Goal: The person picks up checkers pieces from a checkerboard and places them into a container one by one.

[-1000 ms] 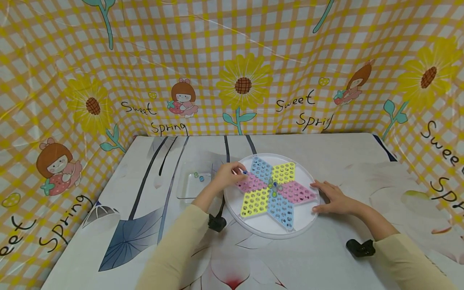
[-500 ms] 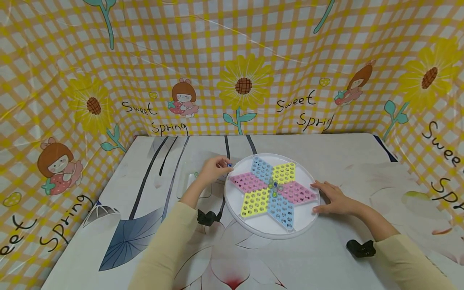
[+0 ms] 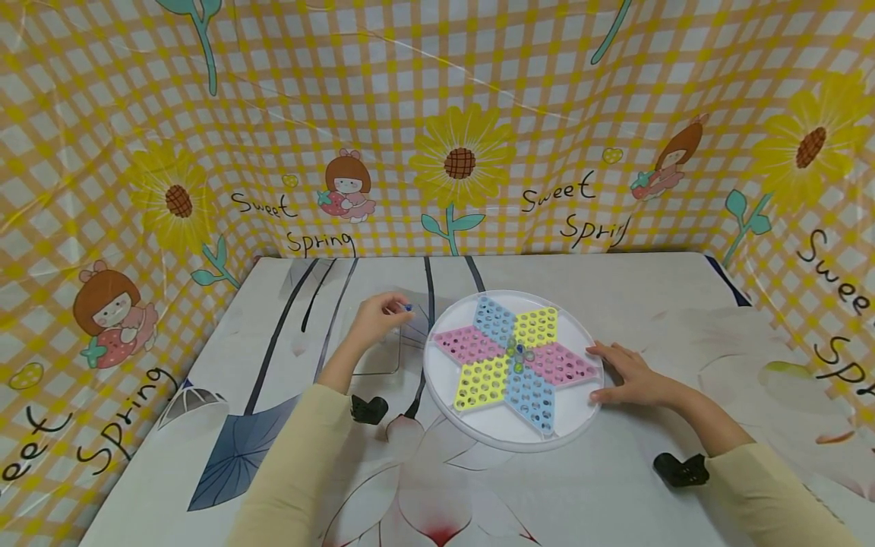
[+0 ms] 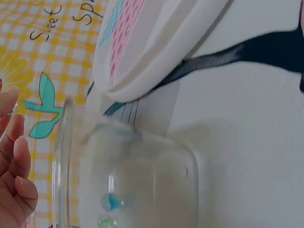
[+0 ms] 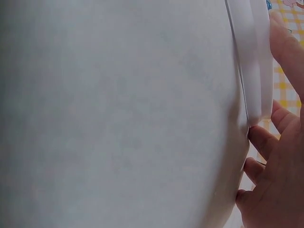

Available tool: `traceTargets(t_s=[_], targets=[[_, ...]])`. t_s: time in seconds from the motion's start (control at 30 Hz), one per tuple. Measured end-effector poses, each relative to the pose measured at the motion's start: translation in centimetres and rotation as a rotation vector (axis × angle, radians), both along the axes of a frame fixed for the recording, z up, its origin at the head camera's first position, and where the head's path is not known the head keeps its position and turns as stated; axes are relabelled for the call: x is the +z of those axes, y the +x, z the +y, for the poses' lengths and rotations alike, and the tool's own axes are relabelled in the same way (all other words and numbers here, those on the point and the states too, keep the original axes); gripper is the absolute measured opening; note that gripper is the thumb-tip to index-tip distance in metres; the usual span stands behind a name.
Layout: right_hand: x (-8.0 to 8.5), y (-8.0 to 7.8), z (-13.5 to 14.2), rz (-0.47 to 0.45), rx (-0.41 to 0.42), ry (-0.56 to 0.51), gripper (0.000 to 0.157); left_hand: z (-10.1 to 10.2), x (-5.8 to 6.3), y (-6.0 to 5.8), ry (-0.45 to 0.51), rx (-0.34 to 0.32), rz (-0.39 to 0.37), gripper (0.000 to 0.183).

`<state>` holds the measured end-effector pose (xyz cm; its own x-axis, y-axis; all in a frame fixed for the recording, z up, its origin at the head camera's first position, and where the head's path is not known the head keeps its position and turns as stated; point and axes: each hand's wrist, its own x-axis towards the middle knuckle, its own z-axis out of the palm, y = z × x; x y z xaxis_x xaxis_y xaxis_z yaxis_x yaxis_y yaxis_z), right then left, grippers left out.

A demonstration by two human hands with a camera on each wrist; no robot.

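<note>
My left hand [image 3: 374, 319] pinches a small blue marble [image 3: 409, 308] between thumb and fingertips, above a clear plastic box [image 3: 399, 357]. In the left wrist view a blue marble [image 4: 111, 201] and a green one [image 4: 106, 221] lie inside that box. To the right is a round white Chinese checkers board [image 3: 444, 391] with a pink, yellow and blue star of holes. Several marbles [image 3: 518, 357] sit at the star's centre. My right hand [image 3: 632, 376] rests against the board's right rim, fingers spread and relaxed; the right wrist view shows the fingertips at the rim [image 5: 256, 61].
Under everything lies a white table cover [image 3: 601, 486] printed with flowers and dark stems. A yellow checked cloth [image 3: 396, 61] hangs behind and on both sides. Black wrist devices [image 3: 369, 410] sit by each sleeve.
My left hand has moved left from the board's pink point to above the clear box, carrying the blue marble. The right hand and the board have stayed in place.
</note>
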<state>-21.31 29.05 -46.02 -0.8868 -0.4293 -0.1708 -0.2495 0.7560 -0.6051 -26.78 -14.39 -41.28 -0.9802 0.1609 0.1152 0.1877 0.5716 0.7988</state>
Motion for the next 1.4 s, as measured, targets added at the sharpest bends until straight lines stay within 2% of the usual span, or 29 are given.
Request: traceTargets(t_s=[0.47,0.73,0.93,1.4], targets=[[0.0,0.0,0.0,-0.002,-0.005,0.007,0.082,-2.4,-0.3,0.6,-0.022,0.04,-0.045,0.024],[0.0,0.0,-0.1,-0.001,-0.005,0.0,0.082,-3.8,-0.5,1.0,-0.024,0.044,-0.028,0.022],[0.1,0.1,-0.1,0.015,0.014,-0.018,0.082,-4.6,-0.8,1.2,-0.03,0.054,-0.07,0.021],[-0.1,0.0,0.1,0.017,0.018,-0.022,0.081,-5.4,-0.9,1.2,-0.047,0.059,-0.095,0.022]])
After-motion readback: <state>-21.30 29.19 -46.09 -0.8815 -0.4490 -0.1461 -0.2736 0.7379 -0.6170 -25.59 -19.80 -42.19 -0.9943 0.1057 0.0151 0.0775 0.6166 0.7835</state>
